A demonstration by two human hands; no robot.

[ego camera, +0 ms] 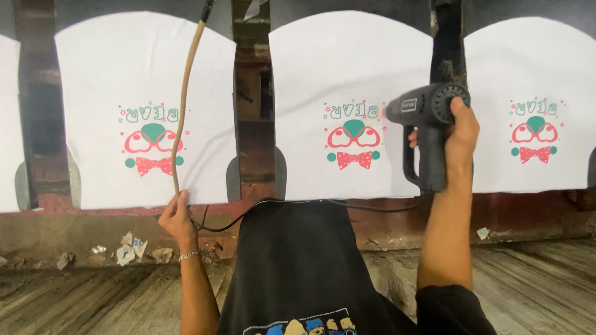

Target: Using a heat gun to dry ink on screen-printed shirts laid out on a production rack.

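Note:
My right hand (460, 133) grips a dark grey heat gun (425, 118) by its handle, its nozzle aimed left at the red and green print (352, 139) on the middle white fabric panel (347, 68). My left hand (177, 217) holds the lower end of a tan hose (184, 93) that hangs down across the left white panel (124, 68) and its print. A black cord (279, 203) runs from my left hand along the panel bottoms toward the heat gun.
A third printed white panel (534, 74) lies at the right, and a panel edge (7, 124) shows at far left. The panels rest on a rusty red frame (385, 223). Paper scraps (130, 248) lie on the worn wooden floor (534, 285).

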